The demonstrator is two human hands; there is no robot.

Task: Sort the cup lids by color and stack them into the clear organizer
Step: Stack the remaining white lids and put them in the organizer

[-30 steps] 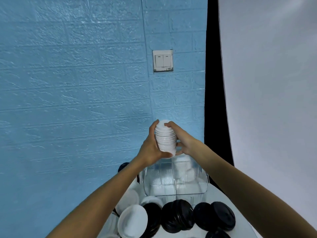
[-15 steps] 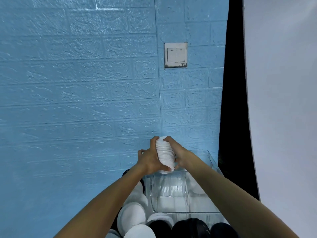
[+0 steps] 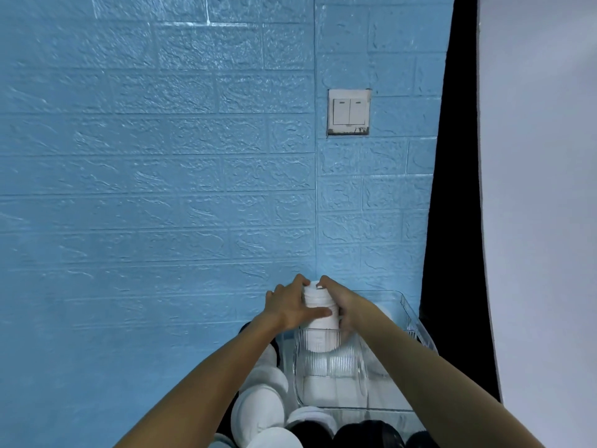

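- Clear organizer (image 3: 416, 321) — transparent hard plastic with ribbed walls and rounded corners, standing against the blue brick-textured wall (image 3: 161, 189). A ribbed inner divider appears to mark off a compartment at its left.
- Stack of white lids (image 3: 319, 313) — nested round plastic lids forming a ridged column, held upright, its lower end already inside the organizer's left part. Lower it straight, keep it vertical, and let the bottom lid seat flat before you release; a tilt would probably fan the column apart.
- Loose white lids (image 3: 258, 412) — smooth, domed discs lying just left of the organizer, overlapping.
- Loose black lids (image 3: 368, 434) — dark discs at the near edge, partly cropped; these look due for a separate compartment.
- Your left hand (image 3: 290, 307) — fingers and thumb wrapped round the stack's left side.
- Your right hand (image 3: 342, 305) — fingers curled round the right side, one fingertip over the top lid. Ease both grips together.
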